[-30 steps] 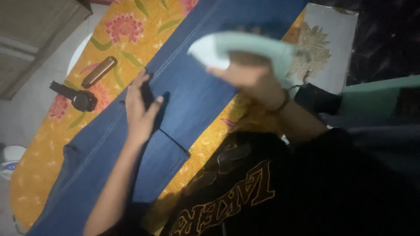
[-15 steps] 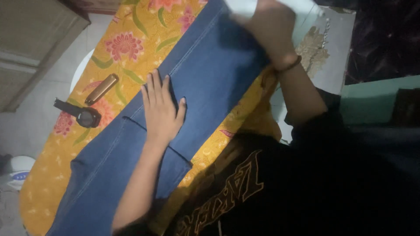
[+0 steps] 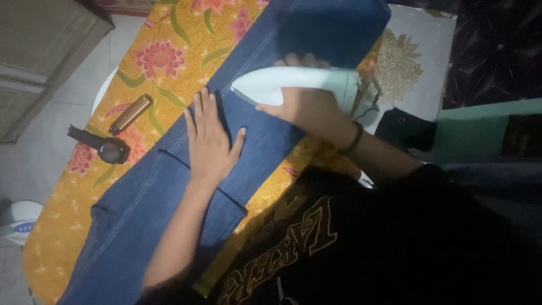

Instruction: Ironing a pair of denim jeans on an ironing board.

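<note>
Jeans (image 3: 265, 96) run diagonally across the orange floral ironing cloth (image 3: 169, 51), mid-frame. Left hand (image 3: 212, 141) lies flat, fingers spread, likely pinning the denim taut. Right hand (image 3: 307, 107) is wrapped round the pale iron (image 3: 293, 82). Upper left: 1 wristwatch (image 3: 104, 147), 1 bronze tube (image 3: 130, 114).

Orange cloth (image 3: 169, 62) with pink flowers and green leaves covers the board, running from far centre to near left. On it, left side: black wristwatch (image 3: 104, 148), strap stretched out, face up. Just beyond it, a small bronze tube (image 3: 130, 113), lying flat at a slant, close to the watch but not touching. Far right: pale grey cloth (image 3: 432, 62) with a tan flower pattern. Near it, a black fabric piece (image 3: 406, 130). Far left: wooden cabinet (image 3: 39, 51) on a grey floor (image 3: 34, 164). Near left floor: white rounded object (image 3: 17, 223), partly cut off.
</note>
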